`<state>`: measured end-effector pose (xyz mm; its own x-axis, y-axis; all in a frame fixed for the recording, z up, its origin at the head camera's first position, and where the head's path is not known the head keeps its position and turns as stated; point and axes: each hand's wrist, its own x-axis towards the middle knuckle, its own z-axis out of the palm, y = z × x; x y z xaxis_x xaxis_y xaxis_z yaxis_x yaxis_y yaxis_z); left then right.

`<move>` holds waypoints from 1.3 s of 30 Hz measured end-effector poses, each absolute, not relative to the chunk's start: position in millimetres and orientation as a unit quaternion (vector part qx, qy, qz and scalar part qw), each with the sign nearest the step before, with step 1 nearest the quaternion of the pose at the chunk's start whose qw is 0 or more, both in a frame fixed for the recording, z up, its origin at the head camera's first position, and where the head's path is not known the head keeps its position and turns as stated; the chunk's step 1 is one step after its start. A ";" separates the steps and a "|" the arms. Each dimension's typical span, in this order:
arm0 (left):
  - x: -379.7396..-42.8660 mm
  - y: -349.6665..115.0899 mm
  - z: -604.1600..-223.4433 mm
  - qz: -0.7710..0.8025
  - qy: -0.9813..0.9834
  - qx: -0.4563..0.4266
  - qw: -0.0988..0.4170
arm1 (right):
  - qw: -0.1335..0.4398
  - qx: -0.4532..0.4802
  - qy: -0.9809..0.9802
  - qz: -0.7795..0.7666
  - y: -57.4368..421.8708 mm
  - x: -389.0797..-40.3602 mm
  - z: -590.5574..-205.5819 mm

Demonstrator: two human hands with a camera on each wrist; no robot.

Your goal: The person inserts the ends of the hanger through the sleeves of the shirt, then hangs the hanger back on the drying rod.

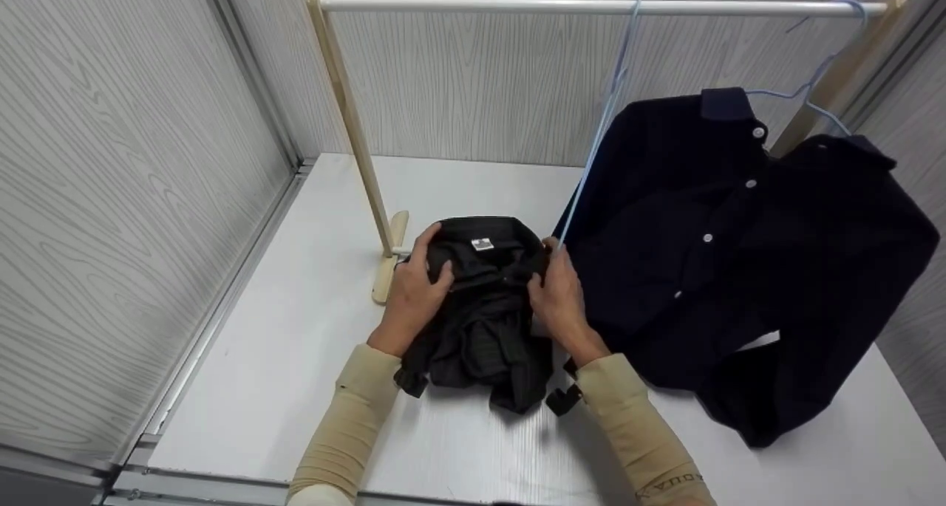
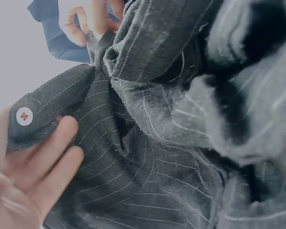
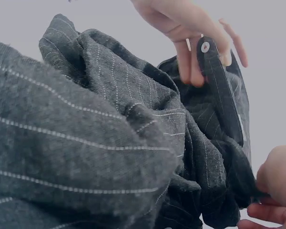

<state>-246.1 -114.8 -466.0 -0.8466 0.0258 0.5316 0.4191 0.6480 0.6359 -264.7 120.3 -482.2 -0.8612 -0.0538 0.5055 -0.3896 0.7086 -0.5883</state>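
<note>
A black pinstriped shirt (image 1: 491,343) sits bunched on the white table, its collar (image 1: 488,227) standing open toward the back with a white label (image 1: 482,244) inside. My left hand (image 1: 416,290) holds the left side of the collar between thumb and fingers. On the right side, my right hand (image 1: 559,293) pinches the collar. In the left wrist view a white button (image 2: 24,116) with red thread shows at the collar band's end. The lower end of a light blue hanger (image 1: 599,137), seen edge-on, meets my right hand; whether the fingers hold it I cannot tell.
A clothes rack with a white rail (image 1: 473,5) and wooden posts (image 1: 353,129) stands at the back. A dark navy shirt (image 1: 739,255) with white buttons hangs at the right on another blue hanger (image 1: 809,89), close beside my right hand. Patterned panels (image 1: 111,159) enclose the table (image 1: 273,329).
</note>
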 end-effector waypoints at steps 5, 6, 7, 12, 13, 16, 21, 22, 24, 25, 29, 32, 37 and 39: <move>-244.3 -117.8 -470.4 -0.412 -0.886 -0.052 0.209 | 0.195 0.136 -0.904 0.356 121.8 -262.2 -485.2; -244.2 -118.6 -471.7 -0.415 -0.888 -0.037 0.195 | 0.190 0.137 -0.905 0.356 122.3 -262.0 -485.6; -243.9 -119.4 -472.8 -0.417 -0.890 -0.023 0.181 | 0.185 0.139 -0.904 0.359 122.8 -261.7 -486.0; -243.0 -125.7 -477.7 -0.412 -0.900 0.012 0.144 | 0.200 0.145 -0.896 0.369 125.4 -260.7 -486.6; -242.5 -127.0 -478.3 -0.410 -0.900 0.013 0.145 | 0.206 0.146 -0.892 0.376 126.4 -260.3 -486.0; -241.1 -130.0 -479.4 -0.406 -0.901 0.009 0.152 | 0.235 0.155 -0.872 0.401 130.0 -260.0 -484.5; -236.3 -130.1 -476.8 -0.444 -0.889 -0.006 0.113 | 0.290 0.196 -0.833 0.428 133.8 -256.1 -481.3; -234.9 -129.9 -476.2 -0.455 -0.886 -0.007 0.093 | 0.295 0.202 -0.829 0.431 133.8 -254.2 -480.8; -232.0 -129.3 -476.5 -0.479 -0.877 -0.013 0.046 | 0.297 0.211 -0.822 0.438 133.1 -248.4 -480.3; -230.1 -129.0 -477.5 -0.486 -0.874 -0.014 0.019 | 0.293 0.213 -0.820 0.443 132.6 -244.4 -480.6; -223.0 -126.8 -483.8 -0.502 -0.862 -0.018 -0.071 | 0.234 0.218 -0.832 0.453 127.9 -223.7 -487.4; -219.7 -123.2 -487.4 -0.505 -0.858 -0.017 -0.090 | 0.176 0.217 -0.853 0.441 122.8 -207.5 -498.7; -219.6 -113.4 -491.0 -0.507 -0.859 -0.016 -0.065 | 0.145 0.199 -0.883 0.399 114.7 -188.2 -517.0; -220.3 -109.3 -493.1 -0.508 -0.860 -0.006 -0.052 | 0.141 0.192 -0.891 0.387 111.8 -184.3 -521.5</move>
